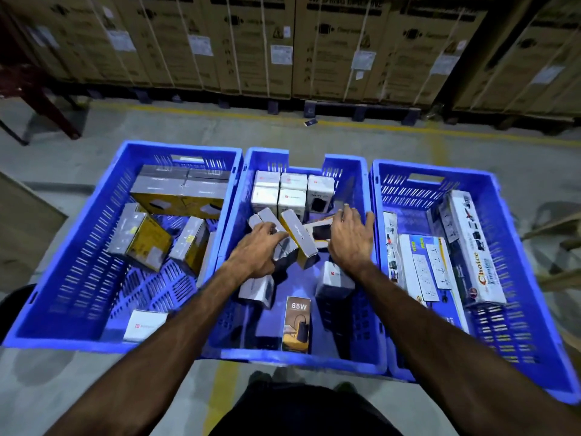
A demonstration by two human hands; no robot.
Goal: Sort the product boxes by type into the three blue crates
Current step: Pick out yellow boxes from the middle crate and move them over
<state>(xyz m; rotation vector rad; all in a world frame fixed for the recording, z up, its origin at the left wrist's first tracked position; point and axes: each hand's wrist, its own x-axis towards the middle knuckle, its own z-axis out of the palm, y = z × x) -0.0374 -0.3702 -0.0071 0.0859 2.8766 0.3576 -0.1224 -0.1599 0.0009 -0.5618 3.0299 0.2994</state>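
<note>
Three blue crates stand side by side on the floor. The left crate (78, 247) holds grey-and-yellow boxes (147, 243) and one small white box (144, 324). The middle crate (355, 309) holds small white boxes (279, 191) stacked at the back, loose ones in front and a dark "65W" box (296, 324). The right crate (518, 309) holds long power-strip boxes (471, 247). My left hand (256, 250) grips a small grey box (284, 247) in the middle crate. My right hand (350, 237) hovers with spread fingers over a box with a dark window (320, 231).
Tall cardboard washing-machine cartons (283, 42) on pallets line the back. A dark chair (41, 102) stands at far left, a wooden board (25, 221) left of the crates. A small item (310, 122) lies on the floor near a yellow line.
</note>
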